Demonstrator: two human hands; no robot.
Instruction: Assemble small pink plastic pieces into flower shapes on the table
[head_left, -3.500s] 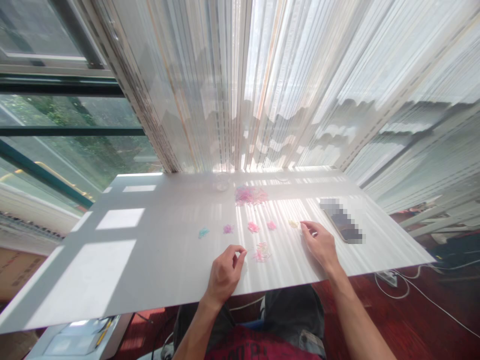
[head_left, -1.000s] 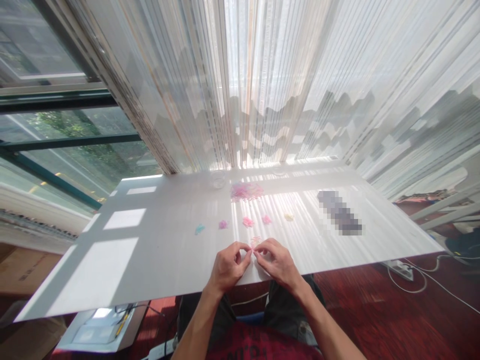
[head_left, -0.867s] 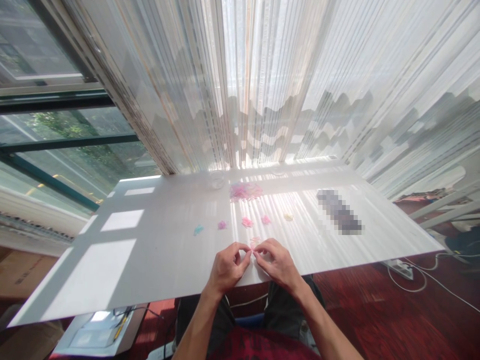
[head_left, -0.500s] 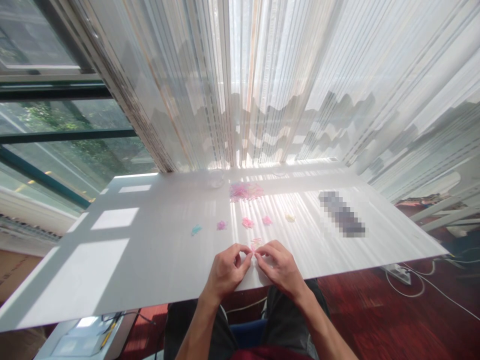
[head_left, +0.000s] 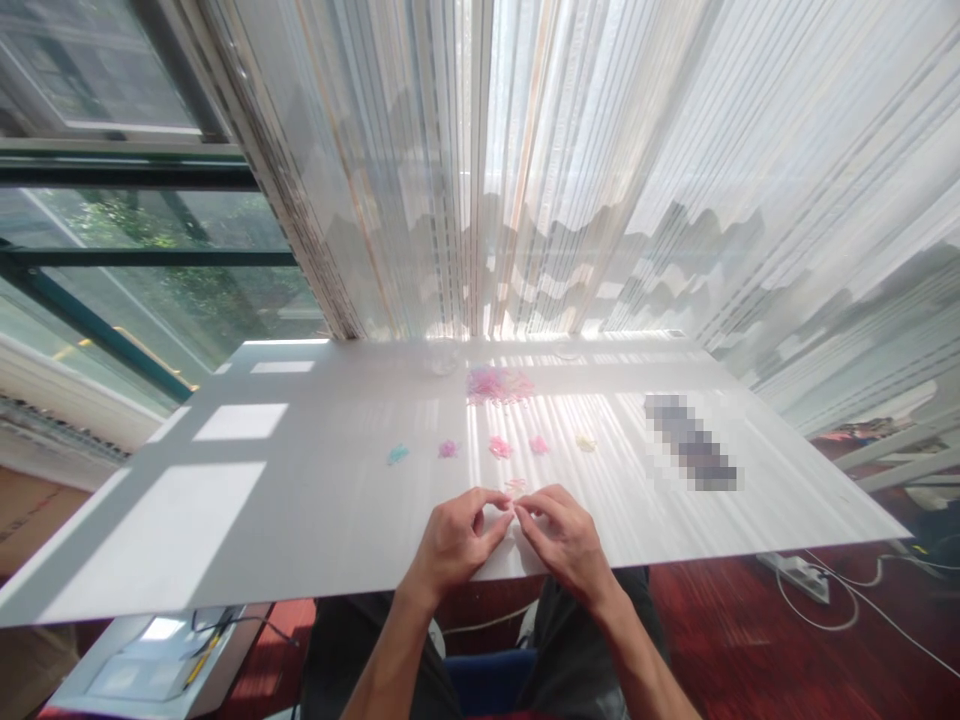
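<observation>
My left hand (head_left: 456, 540) and my right hand (head_left: 568, 540) meet over the front part of the white table (head_left: 322, 540). On each, thumb and forefinger are pinched together, the tips almost touching. Whatever lies between them is too small to make out. Just beyond the fingertips is a little heap of pale pink pieces (head_left: 515, 486). Farther off, a row of small piles runs across: teal (head_left: 397, 454), purple (head_left: 448, 449), bright pink (head_left: 500, 447), lighter pink (head_left: 538, 445) and pale yellow (head_left: 586, 442). Behind them spreads a larger mixed pink-purple pile (head_left: 499, 385).
A clear round dish (head_left: 444, 357) stands near the table's back edge, with another faint clear round item (head_left: 568, 350) to its right. A blurred-out dark object (head_left: 690, 443) lies on the right. Striped sheer curtains (head_left: 510, 180) hang behind the table.
The camera view has shifted slightly, moving the table and piles a little to the right in the picture. Both hands keep their pinch, fingertips still close together.
</observation>
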